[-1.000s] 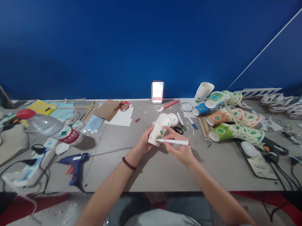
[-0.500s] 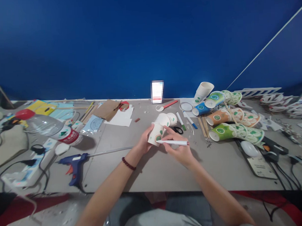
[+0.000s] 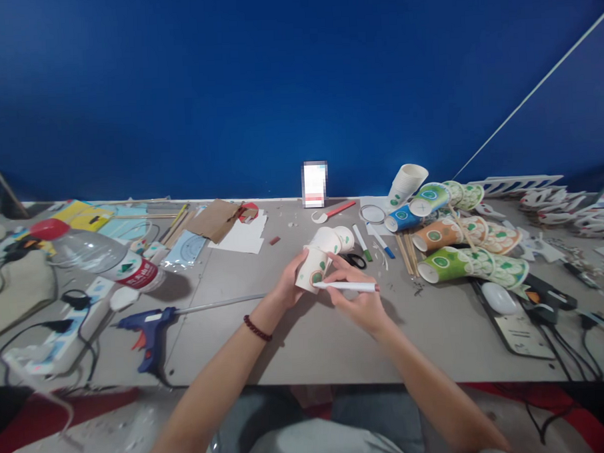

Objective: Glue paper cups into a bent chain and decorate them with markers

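My left hand (image 3: pixel 286 285) is closed round a white paper cup (image 3: pixel 311 269) with a green leaf print, held on its side just above the grey table (image 3: pixel 297 347). My right hand (image 3: pixel 358 299) pinches a white marker pen (image 3: pixel 345 287) and its tip touches the cup's side. Two more white cups (image 3: pixel 335 240) lie on the table right behind the held cup, and black scissors (image 3: pixel 356 259) lie beside them.
A blue glue gun (image 3: pixel 149 326) lies at the left with a water bottle (image 3: pixel 98 259) and a power strip (image 3: pixel 61 337). Coloured cup stacks (image 3: pixel 463 249) lie at the right, with markers (image 3: pixel 363 242), wooden sticks, a mouse (image 3: pixel 498 299) and cables. Cardboard and paper (image 3: pixel 232 229) sit at the back.
The pen tip has shifted very slightly along the cup's side; both hands otherwise stay in place.
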Demonstrator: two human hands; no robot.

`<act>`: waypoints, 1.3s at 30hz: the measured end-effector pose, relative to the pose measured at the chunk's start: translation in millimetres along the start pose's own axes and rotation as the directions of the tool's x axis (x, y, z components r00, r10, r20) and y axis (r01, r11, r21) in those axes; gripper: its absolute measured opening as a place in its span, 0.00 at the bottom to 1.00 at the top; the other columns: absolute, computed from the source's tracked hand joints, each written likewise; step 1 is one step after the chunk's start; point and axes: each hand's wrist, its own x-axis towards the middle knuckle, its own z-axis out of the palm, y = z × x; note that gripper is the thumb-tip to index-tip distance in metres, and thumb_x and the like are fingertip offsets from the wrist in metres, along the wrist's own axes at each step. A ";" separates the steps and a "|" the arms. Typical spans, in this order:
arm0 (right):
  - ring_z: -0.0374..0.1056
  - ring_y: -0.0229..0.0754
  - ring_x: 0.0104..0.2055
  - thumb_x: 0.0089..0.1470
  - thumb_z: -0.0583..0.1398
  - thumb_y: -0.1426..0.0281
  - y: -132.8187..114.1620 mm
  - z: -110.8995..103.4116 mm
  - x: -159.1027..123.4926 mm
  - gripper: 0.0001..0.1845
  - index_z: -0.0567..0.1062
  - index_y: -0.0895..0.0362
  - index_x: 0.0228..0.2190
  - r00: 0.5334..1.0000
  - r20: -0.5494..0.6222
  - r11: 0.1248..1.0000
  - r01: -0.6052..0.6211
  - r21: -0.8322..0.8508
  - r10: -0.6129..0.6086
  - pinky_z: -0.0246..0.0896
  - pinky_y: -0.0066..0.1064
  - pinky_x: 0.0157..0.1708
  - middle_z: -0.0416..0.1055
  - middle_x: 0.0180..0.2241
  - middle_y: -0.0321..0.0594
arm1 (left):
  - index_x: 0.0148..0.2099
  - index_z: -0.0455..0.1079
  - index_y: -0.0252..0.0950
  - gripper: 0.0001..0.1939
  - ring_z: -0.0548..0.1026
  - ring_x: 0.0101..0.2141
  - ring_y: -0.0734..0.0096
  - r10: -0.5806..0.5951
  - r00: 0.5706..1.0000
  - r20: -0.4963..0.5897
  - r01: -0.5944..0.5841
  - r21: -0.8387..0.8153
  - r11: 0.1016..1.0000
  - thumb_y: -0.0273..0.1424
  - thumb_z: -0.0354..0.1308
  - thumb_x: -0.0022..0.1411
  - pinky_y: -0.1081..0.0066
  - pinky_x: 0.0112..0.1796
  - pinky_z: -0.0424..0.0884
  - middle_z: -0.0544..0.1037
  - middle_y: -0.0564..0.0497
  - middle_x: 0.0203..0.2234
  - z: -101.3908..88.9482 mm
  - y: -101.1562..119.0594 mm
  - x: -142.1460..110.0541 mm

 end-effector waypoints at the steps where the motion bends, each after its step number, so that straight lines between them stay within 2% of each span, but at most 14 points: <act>1: 0.63 0.53 0.60 0.50 0.61 0.76 -0.4 -0.2 0.1 0.06 0.77 0.54 0.31 1.000 0.002 1.000 -0.001 0.002 0.001 0.62 0.46 0.56 0.78 0.35 0.41 | 0.42 0.72 0.28 0.18 0.75 0.24 0.69 -0.003 1.000 -0.003 0.003 0.001 1.000 0.40 0.52 0.64 0.72 0.26 0.72 0.77 0.45 0.25 -0.2 0.0 0.1; 9: 0.64 0.52 0.59 0.51 0.60 0.75 -2.6 1.8 1.1 0.07 0.77 0.53 0.33 1.000 -0.030 1.000 0.006 -0.015 -0.007 0.62 0.46 0.56 0.78 0.36 0.41 | 0.40 0.72 0.28 0.18 0.74 0.21 0.71 -0.011 1.000 0.009 0.011 -0.009 1.000 0.39 0.52 0.64 0.74 0.23 0.70 0.76 0.46 0.23 -0.5 0.3 0.0; 15: 0.63 0.54 0.60 0.50 0.61 0.75 1.2 0.2 -0.7 0.06 0.77 0.53 0.31 1.000 0.002 1.000 0.003 0.001 -0.003 0.62 0.48 0.56 0.78 0.35 0.41 | 0.41 0.73 0.28 0.17 0.75 0.24 0.69 0.019 1.000 -0.002 -0.019 -0.008 1.000 0.39 0.52 0.64 0.72 0.27 0.72 0.77 0.44 0.26 2.3 1.0 -1.4; 26: 0.64 0.53 0.59 0.52 0.60 0.74 -2.9 1.0 0.7 0.06 0.77 0.53 0.32 1.000 -0.019 1.000 -0.001 -0.001 0.001 0.62 0.47 0.56 0.78 0.35 0.40 | 0.40 0.72 0.29 0.18 0.74 0.22 0.70 -0.002 1.000 0.021 0.003 -0.006 1.000 0.40 0.53 0.64 0.73 0.24 0.71 0.76 0.46 0.23 -3.5 -1.4 1.2; 30: 0.65 0.53 0.58 0.52 0.60 0.74 -2.2 1.6 0.6 0.06 0.77 0.53 0.33 0.999 -0.048 1.000 0.001 -0.007 -0.001 0.62 0.47 0.56 0.78 0.35 0.40 | 0.41 0.72 0.29 0.16 0.75 0.22 0.70 0.010 1.000 0.024 -0.010 -0.010 1.000 0.39 0.54 0.63 0.74 0.24 0.71 0.77 0.46 0.25 -2.3 -1.0 0.7; 39: 0.64 0.54 0.58 0.50 0.61 0.74 -2.8 0.0 0.5 0.05 0.77 0.53 0.30 1.000 -0.015 1.000 -0.005 0.006 0.006 0.63 0.48 0.55 0.78 0.32 0.41 | 0.42 0.72 0.28 0.17 0.76 0.24 0.69 0.024 1.000 0.015 -0.024 0.022 0.999 0.40 0.54 0.63 0.72 0.26 0.72 0.78 0.45 0.26 -0.6 -0.2 -0.1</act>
